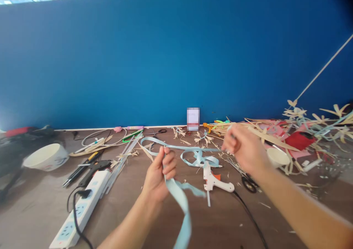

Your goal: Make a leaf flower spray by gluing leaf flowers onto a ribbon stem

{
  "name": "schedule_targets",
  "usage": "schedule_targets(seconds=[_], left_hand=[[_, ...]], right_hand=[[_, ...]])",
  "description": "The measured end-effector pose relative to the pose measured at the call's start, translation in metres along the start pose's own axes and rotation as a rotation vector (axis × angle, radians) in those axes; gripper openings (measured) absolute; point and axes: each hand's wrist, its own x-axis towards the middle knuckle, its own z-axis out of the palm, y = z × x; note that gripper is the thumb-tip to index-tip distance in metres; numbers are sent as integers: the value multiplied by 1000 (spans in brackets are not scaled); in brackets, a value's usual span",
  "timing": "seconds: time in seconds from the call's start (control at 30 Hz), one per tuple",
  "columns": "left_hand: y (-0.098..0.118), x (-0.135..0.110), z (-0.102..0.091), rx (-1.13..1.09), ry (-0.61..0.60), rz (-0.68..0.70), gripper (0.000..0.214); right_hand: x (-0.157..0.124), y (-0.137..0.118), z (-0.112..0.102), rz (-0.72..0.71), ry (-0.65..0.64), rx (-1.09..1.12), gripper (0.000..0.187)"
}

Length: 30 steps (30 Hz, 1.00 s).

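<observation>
My left hand (160,173) is closed around a light blue ribbon (176,195), whose loose lengths hang below the fist. More of the ribbon stretches across the table behind that hand, with a loose tangle behind the hot glue gun. My right hand (238,146) is raised at the right, slightly blurred, fingers curled together; whatever they may pinch is hidden. Between the two forearms lies the white hot glue gun (213,179) with an orange trigger, a glue stick poking out of it. Black-handled scissors (249,184) rest under my right wrist.
At the left are a white bowl (46,157), a utility knife (81,170) and a power strip (82,210) with a plugged-in black cord. Straw-coloured strips and flowers (295,111) pile up at the right. A blue partition (171,58) borders the table's back.
</observation>
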Motion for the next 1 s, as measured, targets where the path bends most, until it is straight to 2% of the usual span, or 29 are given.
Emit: schedule_targets(seconds=[0.07, 0.1, 0.13, 0.17, 0.2, 0.27, 0.3, 0.37, 0.4, 0.47, 0.57, 0.7, 0.77, 0.8, 0.87, 0.93, 1.0], left_hand=[[-10, 7, -5, 111, 81, 113, 15], [-16, 10, -6, 229, 86, 143, 17], [-22, 11, -7, 380, 58, 144, 22], [-28, 10, -8, 528, -10, 112, 26], [-33, 8, -8, 658, -98, 65, 30], [-39, 1, -6, 814, -275, -20, 37], [-40, -3, -5, 848, -349, -58, 43], [-41, -9, -2, 867, -440, -129, 52], [-41, -11, 0, 872, -451, -166, 51], [-42, -11, 2, 875, -412, -211, 36], [-45, -7, 1, 887, -303, -180, 18], [-49, 0, -8, 1077, -116, 59, 4], [-49, 0, -13, 1199, -68, 219, 20], [-49, 0, -16, 1270, -85, 293, 30], [-48, 0, -19, 1447, -204, 445, 42], [-45, 0, -20, 1598, -379, 595, 42], [-44, 0, -17, 1655, -513, 689, 35]], right_hand=[[-33, 18, 16, 140, -183, -82, 26], [-46, 21, 23, 226, -315, -127, 26], [-56, 20, 29, 280, -446, -154, 23], [-62, 17, 33, 266, -501, -163, 20], [-63, 11, 35, 215, -516, -187, 17], [-55, 0, 33, 113, -462, -211, 13], [-47, -4, 31, 108, -435, -220, 12], [-31, -3, 27, 191, -441, -214, 11], [-25, 0, 26, 225, -427, -183, 12], [-17, 11, 26, 238, -380, -147, 12], [-16, 27, 28, 254, -328, -165, 10], [-19, 36, 26, 332, -283, -221, 12], [-18, 38, 25, 392, -288, -203, 14], [-18, 39, 24, 420, -294, -179, 15], [-19, 42, 23, 468, -315, -114, 17], [-22, 45, 22, 517, -355, -60, 18], [-25, 48, 22, 582, -396, -49, 17]])
